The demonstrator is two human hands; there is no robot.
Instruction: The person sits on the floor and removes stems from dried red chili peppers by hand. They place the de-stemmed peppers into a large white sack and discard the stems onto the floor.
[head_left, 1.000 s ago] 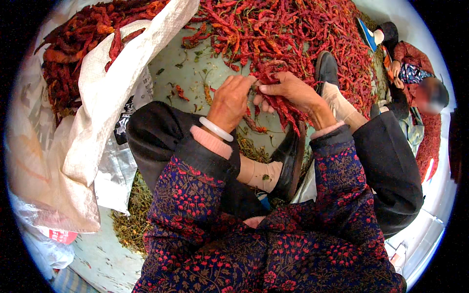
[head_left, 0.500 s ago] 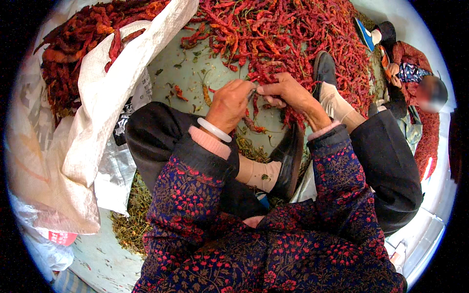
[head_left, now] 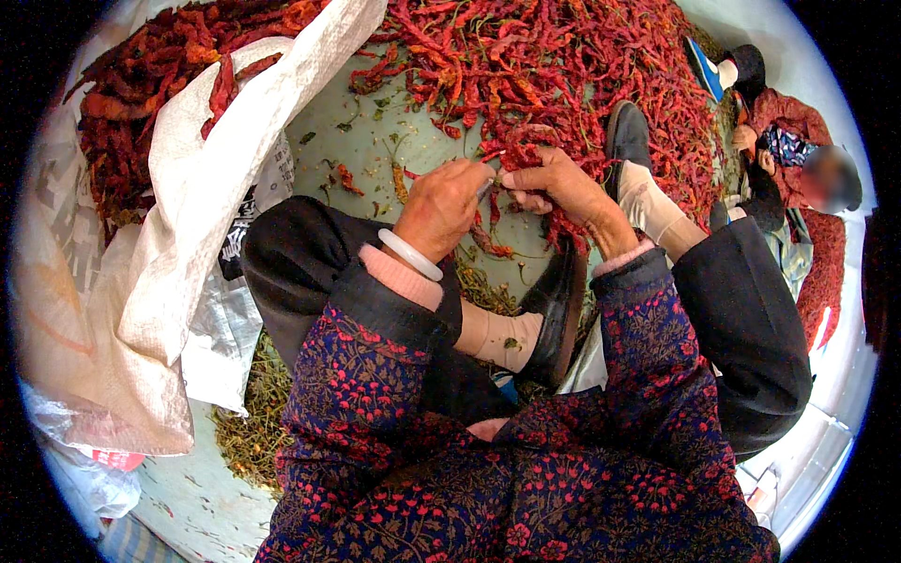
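Note:
My left hand (head_left: 439, 206) is closed, its fingertips pinched on a small greyish thing I cannot make out, close beside the right hand's thumb. My right hand (head_left: 563, 192) is closed on some dried red chilies (head_left: 526, 141), which show above and below its fingers. Both hands are above my crossed legs, in front of a broad heap of dried red chilies (head_left: 507, 47). Stems, leaves and loose bits lie on the pale floor (head_left: 366, 131) beneath.
A white woven sack (head_left: 235, 141) with darker chilies (head_left: 127, 141) stands at the left. My black shoes (head_left: 626, 131) and dark-trousered legs flank the hands. Dry stalks (head_left: 246, 441) lie at lower left. Another person (head_left: 788, 122) sits at the right, with hands (head_left: 746, 141) apart from mine.
My two hands have shifted slightly downward, with fingertips still close together. The chilies under my right hand have moved a little. The other person's hands have moved.

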